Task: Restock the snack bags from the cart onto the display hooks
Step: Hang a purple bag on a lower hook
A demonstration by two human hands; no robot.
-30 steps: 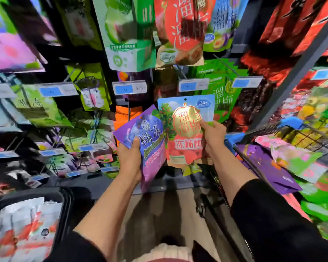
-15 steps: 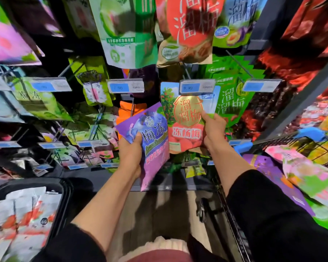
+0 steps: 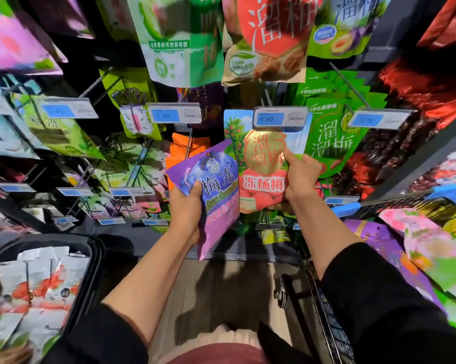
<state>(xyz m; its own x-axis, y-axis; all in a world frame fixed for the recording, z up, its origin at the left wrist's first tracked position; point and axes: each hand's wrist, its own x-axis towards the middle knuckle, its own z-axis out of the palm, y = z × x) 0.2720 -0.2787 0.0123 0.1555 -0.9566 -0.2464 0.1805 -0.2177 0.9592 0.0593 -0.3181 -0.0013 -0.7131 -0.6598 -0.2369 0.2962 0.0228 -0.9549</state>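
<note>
The right hand (image 3: 301,174) had its grip on the red-and-blue bayberry snack bag (image 3: 263,164), thumb laid over the gold seal on the front and fingers tucked behind the right edge, so it was closed on the pouch around mid-height. The bag's top edge was up behind the price tag (image 3: 280,118) marked 9.90, at the tip of a display hook whose wire was hidden there; whether the hanging hole was already on the hook could not be told. The left hand (image 3: 186,208) was closed on a purple plum-jelly bag (image 3: 216,195), thumb across the front, fingers behind, the pouch tilted and held just left of the red one, overlapping its left edge.

Both pouches looked light and soft, glossy film that would buckle and slide under loose fingers. By my read, a pinch nearer the top seam, beside the hole, would steer the red bag better than this mid-body hold, since the upper part could flop away from the hook. Nothing fragile here, though squeezing the belly could crush the contents.

To the right, the wire cart (image 3: 395,208) with blue corner guards held more purple and pink-green bags. Green plum bags (image 3: 332,143) hung just right of the target hook. At the near left a black bin (image 3: 90,258) carried white-and-red packets.
</note>
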